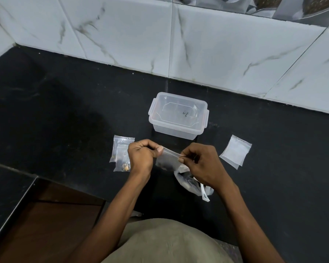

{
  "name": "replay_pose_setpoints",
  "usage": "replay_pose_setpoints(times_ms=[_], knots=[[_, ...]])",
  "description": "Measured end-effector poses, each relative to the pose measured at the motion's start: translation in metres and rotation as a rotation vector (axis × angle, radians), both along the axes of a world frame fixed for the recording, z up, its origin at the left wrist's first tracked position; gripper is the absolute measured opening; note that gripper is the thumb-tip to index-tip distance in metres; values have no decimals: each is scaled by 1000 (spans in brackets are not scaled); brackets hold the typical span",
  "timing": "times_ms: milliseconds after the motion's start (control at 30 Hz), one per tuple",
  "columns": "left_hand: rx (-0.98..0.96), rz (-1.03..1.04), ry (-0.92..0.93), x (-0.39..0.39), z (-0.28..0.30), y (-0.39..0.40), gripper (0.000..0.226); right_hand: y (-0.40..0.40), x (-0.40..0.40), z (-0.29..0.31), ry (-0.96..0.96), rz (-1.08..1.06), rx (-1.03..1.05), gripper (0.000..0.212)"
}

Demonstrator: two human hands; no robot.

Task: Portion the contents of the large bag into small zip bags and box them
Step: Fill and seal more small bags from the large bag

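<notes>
A small zip bag (167, 162) with dark contents hangs between my hands above the black counter. My left hand (141, 156) pinches the left end of its top strip, and my right hand (201, 164) pinches the right end. Under my right hand lies the large clear bag (186, 182) with dark contents and a white strip sticking out. Two filled small bags (121, 154) lie to the left of my left hand. A stack of empty small bags (235, 151) lies to the right. A clear plastic box (179, 114) stands behind, its lid on.
The black counter (65, 114) runs back to a white marbled tile wall (198, 44). At the lower left the counter steps down to a brown surface (51, 221). My beige clothing fills the bottom middle.
</notes>
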State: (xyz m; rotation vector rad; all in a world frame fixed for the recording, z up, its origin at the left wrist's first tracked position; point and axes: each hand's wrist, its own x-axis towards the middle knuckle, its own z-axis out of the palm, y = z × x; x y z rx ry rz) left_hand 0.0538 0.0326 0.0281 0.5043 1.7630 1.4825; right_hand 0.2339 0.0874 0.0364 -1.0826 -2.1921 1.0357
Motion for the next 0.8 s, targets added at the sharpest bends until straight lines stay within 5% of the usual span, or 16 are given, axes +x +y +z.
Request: replay_pose_setpoints(times_ms=[300, 533, 733, 800], knots=[[-35, 34, -54, -24, -16, -23, 19, -1, -32, -16, -44, 34, -109, 11], [-100, 21, -51, -60, -46, -63, 19, 1, -80, -44, -268, 161, -180, 21], [-163, 180, 376, -74, -60, -90, 26, 4, -129, -54, -361, 210, -125, 19], [-114, 86, 510, -74, -65, -94, 27, 4, -142, -58, -361, 193, -115, 21]])
